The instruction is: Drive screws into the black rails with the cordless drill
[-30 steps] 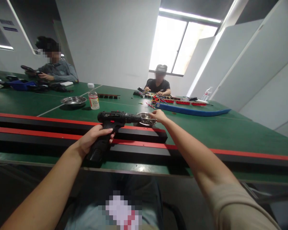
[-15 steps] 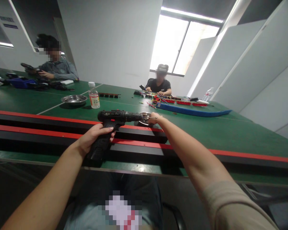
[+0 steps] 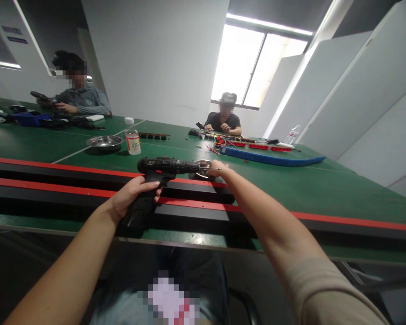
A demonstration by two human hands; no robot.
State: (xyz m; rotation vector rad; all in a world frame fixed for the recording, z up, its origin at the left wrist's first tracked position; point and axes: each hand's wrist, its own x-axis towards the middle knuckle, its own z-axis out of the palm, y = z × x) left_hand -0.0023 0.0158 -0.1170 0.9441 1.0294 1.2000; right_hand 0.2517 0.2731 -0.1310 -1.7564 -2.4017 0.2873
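Note:
My left hand [image 3: 131,194] is closed round the grip of a black cordless drill [image 3: 159,168]. The drill lies sideways above the bars, its long bit pointing right. My right hand [image 3: 219,169] reaches to a small metal bowl [image 3: 201,174] beyond the drill's tip. Its fingers are over or inside the bowl and mostly hidden, so I cannot tell what they hold. The bit passes in front of this hand in the view. Below the drill, long black bars with red tops [image 3: 196,205] lie along the near table edge.
A wide metal dish [image 3: 104,143] and a labelled plastic bottle [image 3: 132,140] stand at the back left. A blue strip [image 3: 274,156] and red parts with wires [image 3: 237,143] lie at the back right. Two people [image 3: 225,119] sit across the green table [image 3: 325,189].
My hands and the drill stay almost in place, with my right hand still at the bowl. Across the table, a person's hand has lifted slightly.

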